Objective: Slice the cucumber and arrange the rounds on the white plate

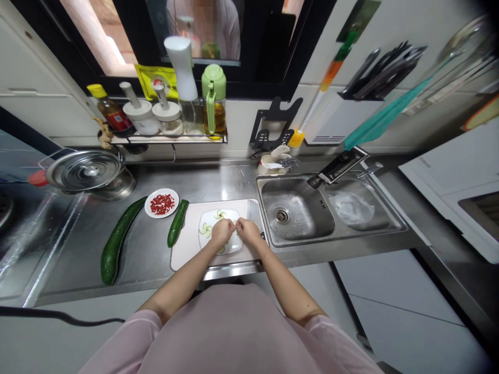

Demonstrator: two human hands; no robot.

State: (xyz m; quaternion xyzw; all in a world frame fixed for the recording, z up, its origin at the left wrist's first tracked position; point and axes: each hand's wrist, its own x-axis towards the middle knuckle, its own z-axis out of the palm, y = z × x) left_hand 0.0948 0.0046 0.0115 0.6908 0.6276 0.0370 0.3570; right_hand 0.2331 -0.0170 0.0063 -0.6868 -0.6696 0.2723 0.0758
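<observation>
Pinching an unclear bit (235, 223) with left hand (222, 231) and right hand (249, 232) over slices (221, 214) on one plate (234, 248), one board (191, 219). On steel surface (144, 254): two cucumbers (178, 223), one dish (161, 215), two-basin sink (298, 210), below one window (265, 72).

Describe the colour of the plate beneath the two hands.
The plate is white with a thin dark rim; head view.

"What lies on the pale rectangular board (189, 228)?"
"The white squarish plate (235, 245) (a slim green vegetable (178, 223) lies left of it, along the board's left edge)."
"And right of the board?"
"The rectangular steel sink (306, 214)."
</observation>
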